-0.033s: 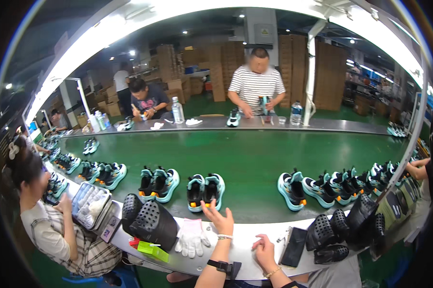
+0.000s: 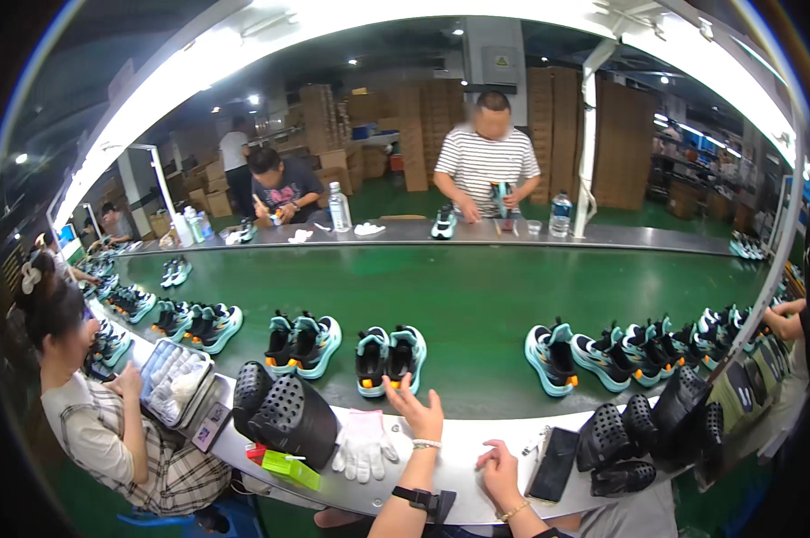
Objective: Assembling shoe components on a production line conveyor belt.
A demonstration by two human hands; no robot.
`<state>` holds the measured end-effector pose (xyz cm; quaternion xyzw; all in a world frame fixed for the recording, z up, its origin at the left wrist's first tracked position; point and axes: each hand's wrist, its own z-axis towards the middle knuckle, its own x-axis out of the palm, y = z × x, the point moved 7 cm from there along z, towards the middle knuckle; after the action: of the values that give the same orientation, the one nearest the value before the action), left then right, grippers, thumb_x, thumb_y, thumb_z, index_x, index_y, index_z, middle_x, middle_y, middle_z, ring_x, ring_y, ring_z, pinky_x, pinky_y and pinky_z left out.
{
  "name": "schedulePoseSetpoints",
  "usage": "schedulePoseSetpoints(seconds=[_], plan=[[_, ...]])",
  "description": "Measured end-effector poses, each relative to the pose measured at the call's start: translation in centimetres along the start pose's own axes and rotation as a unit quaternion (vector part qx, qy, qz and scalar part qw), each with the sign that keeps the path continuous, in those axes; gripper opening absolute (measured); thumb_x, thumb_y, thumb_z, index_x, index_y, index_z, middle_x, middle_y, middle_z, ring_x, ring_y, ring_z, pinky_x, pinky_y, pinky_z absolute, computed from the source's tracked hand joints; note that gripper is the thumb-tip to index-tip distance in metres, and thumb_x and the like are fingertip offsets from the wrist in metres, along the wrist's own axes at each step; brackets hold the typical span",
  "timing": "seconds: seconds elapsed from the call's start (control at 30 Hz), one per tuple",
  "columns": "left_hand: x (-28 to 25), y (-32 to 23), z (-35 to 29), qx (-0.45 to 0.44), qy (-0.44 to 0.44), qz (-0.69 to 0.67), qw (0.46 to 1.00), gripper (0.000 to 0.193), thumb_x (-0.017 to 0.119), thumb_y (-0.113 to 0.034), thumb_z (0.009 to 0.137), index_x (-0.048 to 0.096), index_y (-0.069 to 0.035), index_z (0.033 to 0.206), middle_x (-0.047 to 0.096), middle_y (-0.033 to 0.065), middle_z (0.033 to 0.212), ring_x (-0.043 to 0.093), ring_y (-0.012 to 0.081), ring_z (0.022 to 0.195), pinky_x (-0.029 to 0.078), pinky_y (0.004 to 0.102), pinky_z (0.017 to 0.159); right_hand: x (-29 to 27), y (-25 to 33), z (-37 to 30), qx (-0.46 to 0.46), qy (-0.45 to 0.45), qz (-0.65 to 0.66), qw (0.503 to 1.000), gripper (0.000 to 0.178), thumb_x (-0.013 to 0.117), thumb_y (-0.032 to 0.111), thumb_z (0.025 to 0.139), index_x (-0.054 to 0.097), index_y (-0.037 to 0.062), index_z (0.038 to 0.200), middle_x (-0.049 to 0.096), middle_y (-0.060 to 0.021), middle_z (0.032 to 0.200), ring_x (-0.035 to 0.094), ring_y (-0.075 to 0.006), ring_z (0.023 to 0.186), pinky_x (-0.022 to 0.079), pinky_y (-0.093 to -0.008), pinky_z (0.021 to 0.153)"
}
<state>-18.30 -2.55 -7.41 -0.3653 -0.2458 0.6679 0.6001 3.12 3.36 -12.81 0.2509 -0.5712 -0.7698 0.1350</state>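
Observation:
My left hand is raised with its fingers spread and nothing in it. Its fingertips are at the heels of a pair of black and turquoise sneakers on the green belt; whether they touch cannot be told. My right hand rests over the metal ledge, fingers loosely bent and apart, holding nothing. A dark phone lies just right of it. White gloves lie left of my left wrist.
Several more sneakers line the belt on both sides. Black perforated holders stand on the ledge at left, others at right. A green box lies near the left ones. A person sits at left; another works across the belt.
The whole view has shifted slightly, so things appear a little further right. Both hands keep nearly the same pose.

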Motion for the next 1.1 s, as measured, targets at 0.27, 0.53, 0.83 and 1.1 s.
schedulePoseSetpoints(seconds=[0.27, 0.53, 0.83, 1.1], plan=[[0.0, 1.4, -0.4, -0.005, 0.01, -0.016, 1.0, 0.053, 0.068, -0.005, 0.075, 0.049, -0.006, 0.125, 0.027, 0.0222, 0.147, 0.029, 0.042, 0.133, 0.028, 0.0488, 0.109, 0.9, 0.8, -0.4, 0.022, 0.022, 0.0, 1.0, 0.03, 0.036, -0.011, 0.076, 0.062, -0.0014, 0.089, 0.061, -0.0079, 0.059, 0.06, -0.0138, 0.057, 0.048, -0.0257, 0.059], [2.1, 1.7, -1.0, -0.006, 0.083, -0.032, 0.996, 0.019, 0.066, -0.011, 0.081, 0.063, -0.005, 0.098, 0.054, 0.0147, 0.123, 0.048, 0.0336, 0.117, 0.037, 0.0421, 0.101, 0.6, 0.5, -0.1, 0.029, 0.022, 0.038, 0.999, 0.03, 0.037, -0.01, 0.077, 0.063, -0.0015, 0.088, 0.06, -0.0068, 0.059, 0.056, -0.0121, 0.054, 0.046, -0.0251, 0.056], [3.2, 2.9, -1.7, -0.025, 0.141, -0.042, 0.989, 0.014, 0.062, -0.016, 0.086, 0.065, -0.002, 0.084, 0.066, 0.0122, 0.093, 0.059, 0.0305, 0.095, 0.045, 0.0395, 0.087, 0.8, -0.2, -0.2, 0.036, 0.023, 0.053, 0.998, 0.03, 0.037, -0.009, 0.077, 0.064, -0.0013, 0.088, 0.06, -0.0061, 0.059, 0.056, -0.0116, 0.055, 0.045, -0.0243, 0.056], [4.6, 3.4, -1.9, -0.064, 0.18, -0.08, 0.978, 0.014, 0.062, -0.013, 0.085, 0.066, 0.0, 0.083, 0.067, 0.0146, 0.085, 0.063, 0.0298, 0.081, 0.048, 0.0379, 0.077, -0.8, 0.3, -0.2, 0.055, 0.054, 0.066, 0.995, 0.029, 0.041, -0.004, 0.081, 0.064, 0.0014, 0.099, 0.063, -0.0043, 0.067, 0.054, -0.0094, 0.061, 0.044, -0.0248, 0.059]])
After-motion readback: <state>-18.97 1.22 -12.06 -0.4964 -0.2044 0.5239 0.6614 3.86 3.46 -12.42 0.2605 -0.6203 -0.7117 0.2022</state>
